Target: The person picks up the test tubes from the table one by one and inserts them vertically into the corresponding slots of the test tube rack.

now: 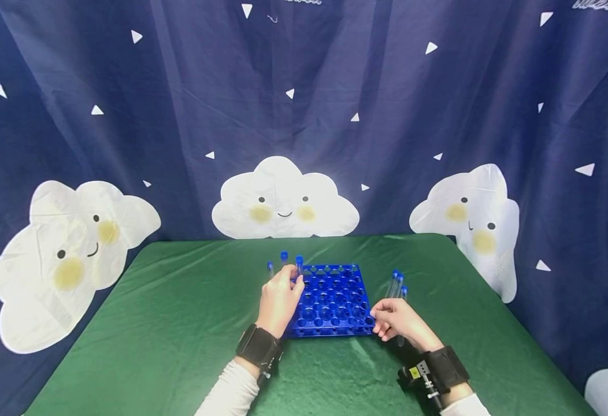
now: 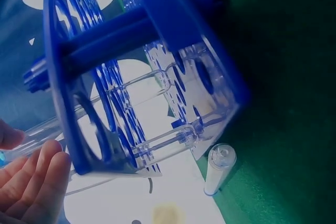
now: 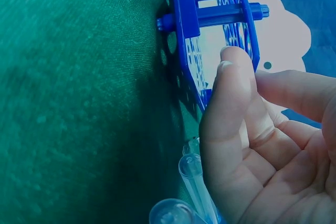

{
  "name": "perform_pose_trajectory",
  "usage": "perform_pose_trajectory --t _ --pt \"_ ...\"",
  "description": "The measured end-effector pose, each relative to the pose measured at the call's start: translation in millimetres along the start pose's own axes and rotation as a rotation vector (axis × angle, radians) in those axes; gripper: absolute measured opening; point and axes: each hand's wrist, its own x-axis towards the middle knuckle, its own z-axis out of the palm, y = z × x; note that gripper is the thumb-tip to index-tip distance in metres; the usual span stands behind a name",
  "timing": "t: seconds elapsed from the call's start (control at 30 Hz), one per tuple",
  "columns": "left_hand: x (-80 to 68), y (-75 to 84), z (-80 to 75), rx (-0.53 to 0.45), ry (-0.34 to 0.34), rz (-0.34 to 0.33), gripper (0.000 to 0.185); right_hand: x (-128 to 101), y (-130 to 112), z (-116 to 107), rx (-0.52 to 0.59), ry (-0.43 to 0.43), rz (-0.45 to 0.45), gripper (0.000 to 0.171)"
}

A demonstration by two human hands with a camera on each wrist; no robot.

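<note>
1. Left hand point(image 1: 279, 297): thumb and fingers appear to pinch a clear test tube point(image 2: 43, 130) by its upper part, above the rack's top plate; exact contact is partly hidden. Right hand point(image 1: 401, 321): thumb and forefinger seem to grip the top plate at the near right corner of the blue test-tube rack point(image 1: 330, 330).
2. Risk at the left grip: a sideways pull could bind the tube against the hole edges, since the rack's plates guide it at more than one level. Smooth plastic or glass may also slip if the pinch is light.
3. Risk at the right grip: only a corner is held, so uneven force between the hands could twist or tip the rack.
4. Position: the pinched tube is at the rack's left end, running down from the left fingers through the top plate. Two tube bodies show inside that end; which lower end belongs to the pinched one, cannot tell.
5. Farther out: a loose tube point(image 2: 219, 170) is on the green tablecloth point(image 1: 179, 323) beside the rack's left end. Blue-capped tubes point(image 1: 397, 283) are just beyond the right hand; a careless wrist could roll them.
</note>
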Motion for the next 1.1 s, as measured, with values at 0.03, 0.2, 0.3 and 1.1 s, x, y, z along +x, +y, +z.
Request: perform_pose_trajectory --t 0.03,0.2,0.3,1.1 --pt "0.1 0.0 0.0 0.001 0.002 -0.001 0.018 -0.1 -0.1 -0.1 0.000 0.000 0.001 0.025" --pt "-0.7 -1.3 0.8 0.006 0.019 0.011 0.019 -1.1 -0.9 -0.3 0.003 0.000 0.006 0.024" --pt "-1.2 -2.3 0.3 0.006 0.036 0.028 0.019 -2.0 -1.6 -0.4 0.004 0.003 0.007 0.025" --pt "41.6 -90.5 -16.0 0.058 -0.179 -0.337 0.025 1.2 2.9 -1.6 0.005 0.014 0.007 0.019"
